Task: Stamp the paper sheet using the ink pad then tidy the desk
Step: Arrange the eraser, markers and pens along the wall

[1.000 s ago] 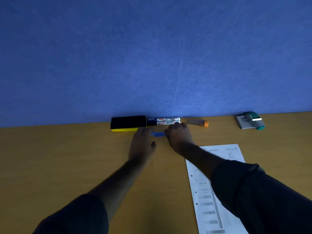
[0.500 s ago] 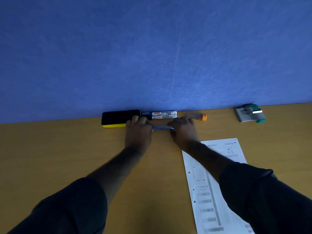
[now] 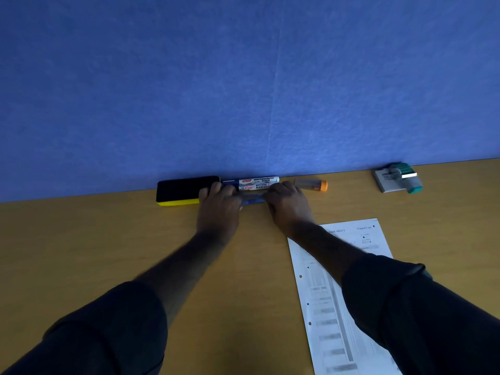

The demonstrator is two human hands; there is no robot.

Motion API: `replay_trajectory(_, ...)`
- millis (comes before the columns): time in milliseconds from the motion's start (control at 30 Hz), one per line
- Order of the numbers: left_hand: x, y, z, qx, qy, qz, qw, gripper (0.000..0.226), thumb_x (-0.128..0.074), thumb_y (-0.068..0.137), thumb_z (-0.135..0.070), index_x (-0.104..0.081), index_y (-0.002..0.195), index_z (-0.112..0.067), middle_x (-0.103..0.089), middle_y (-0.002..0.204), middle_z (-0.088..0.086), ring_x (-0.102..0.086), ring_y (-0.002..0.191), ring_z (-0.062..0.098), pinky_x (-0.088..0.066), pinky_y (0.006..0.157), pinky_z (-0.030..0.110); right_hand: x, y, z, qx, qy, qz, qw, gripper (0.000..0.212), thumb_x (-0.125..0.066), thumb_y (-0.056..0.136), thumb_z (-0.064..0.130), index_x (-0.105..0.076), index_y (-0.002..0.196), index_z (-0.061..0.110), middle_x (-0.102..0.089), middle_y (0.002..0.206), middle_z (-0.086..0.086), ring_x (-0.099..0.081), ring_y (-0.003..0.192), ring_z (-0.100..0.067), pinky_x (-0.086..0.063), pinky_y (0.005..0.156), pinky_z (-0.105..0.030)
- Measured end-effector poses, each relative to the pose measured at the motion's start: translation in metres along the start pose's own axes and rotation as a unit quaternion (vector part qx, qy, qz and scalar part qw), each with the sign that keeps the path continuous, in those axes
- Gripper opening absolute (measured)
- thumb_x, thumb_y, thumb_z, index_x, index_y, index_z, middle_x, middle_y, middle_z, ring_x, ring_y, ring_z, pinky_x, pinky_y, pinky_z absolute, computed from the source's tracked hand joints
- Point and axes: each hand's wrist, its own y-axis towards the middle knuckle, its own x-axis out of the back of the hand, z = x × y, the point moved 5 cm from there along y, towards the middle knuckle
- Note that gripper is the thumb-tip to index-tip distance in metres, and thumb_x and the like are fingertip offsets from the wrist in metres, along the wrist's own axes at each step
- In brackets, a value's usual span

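A blue pen [image 3: 253, 200] lies flat on the desk near the back wall, held at its ends by my left hand [image 3: 219, 209] and my right hand [image 3: 288, 205]. Just behind it two whiteboard markers [image 3: 258, 183] lie side by side against the wall. A black and yellow board eraser [image 3: 181, 190] sits to their left. The printed paper sheet [image 3: 335, 299] lies at the right, partly under my right forearm. A grey ink pad [image 3: 388, 180] with a green stamp [image 3: 408, 177] on it stands at the far right.
An orange-capped tube [image 3: 311, 184] lies right of the markers. A blue partition wall [image 3: 243, 85] closes off the back of the wooden desk [image 3: 94, 244]. My dark sleeves cover the lower corners.
The pen between my hands has been pushed back toward the markers and the wall. Both hands have spread apart along it. The view has tilted down a little.
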Motion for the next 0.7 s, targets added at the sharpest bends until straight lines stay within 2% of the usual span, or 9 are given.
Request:
replay_trajectory(133,0.001,0.002,-0.001,0.010,-0.015,-0.012,1.000,0.018,-0.071,0.079,-0.027,-0.073,0.096,-0.026,-0.062,0.090,-0.005,-0.050,0.097,0.025,-0.025,0.078,0.038,0.000,0.005,0.003,-0.006,0.022,0.011,1.000,0.023,-0.068,0.079,0.005,-0.072,0.100,0.013,-0.069,0.097,-0.009,-0.060,0.096,-0.031,-0.053,0.074,-0.041)
replay_trajectory(233,0.003,0.004,-0.001,0.019,-0.026,-0.013,0.999,0.018,-0.071,0.080,-0.025,-0.073,0.097,-0.024,-0.064,0.090,-0.003,-0.050,0.098,0.027,-0.028,0.079,0.039,0.006,0.003,-0.005,-0.035,0.027,-0.018,0.999,0.026,-0.072,0.076,0.012,-0.071,0.102,0.013,-0.069,0.101,-0.008,-0.059,0.099,-0.031,-0.049,0.078,-0.039)
replay_trajectory(367,0.000,0.008,0.000,0.018,-0.031,-0.018,0.999,0.012,-0.073,0.076,-0.021,-0.074,0.088,-0.025,-0.064,0.078,-0.004,-0.052,0.087,0.028,-0.032,0.075,0.038,0.024,-0.006,-0.034,-0.110,-0.015,-0.063,0.992,0.023,-0.068,0.074,0.016,-0.069,0.097,0.014,-0.065,0.098,-0.008,-0.055,0.094,-0.034,-0.042,0.077,-0.041)
replay_trajectory(500,-0.002,0.011,-0.001,0.020,-0.020,-0.014,1.000,0.013,-0.074,0.074,-0.021,-0.075,0.087,-0.024,-0.065,0.078,-0.004,-0.052,0.087,0.028,-0.032,0.075,0.038,0.041,-0.019,-0.067,-0.187,-0.044,-0.057,0.980,0.038,-0.065,0.066,0.010,-0.066,0.104,0.016,-0.058,0.105,-0.008,-0.049,0.099,-0.034,-0.038,0.083,-0.041)
replay_trajectory(600,-0.002,0.009,-0.001,0.025,-0.017,-0.019,0.999,0.021,-0.076,0.071,-0.020,-0.074,0.092,-0.025,-0.064,0.082,-0.004,-0.052,0.088,0.028,-0.032,0.076,0.039,0.043,-0.026,-0.084,-0.212,-0.039,-0.039,0.976,0.043,-0.065,0.067,0.005,-0.065,0.109,0.015,-0.055,0.108,-0.011,-0.048,0.101,-0.037,-0.042,0.083,-0.043)
replay_trajectory(700,-0.002,0.005,-0.003,0.028,-0.014,-0.030,0.999,0.028,-0.076,0.071,-0.020,-0.071,0.098,-0.025,-0.062,0.090,-0.003,-0.053,0.091,0.028,-0.034,0.078,0.039,0.043,-0.025,-0.092,-0.191,-0.011,-0.047,0.980,0.035,-0.065,0.073,0.001,-0.069,0.105,0.015,-0.058,0.102,-0.013,-0.053,0.093,-0.039,-0.050,0.074,-0.042)
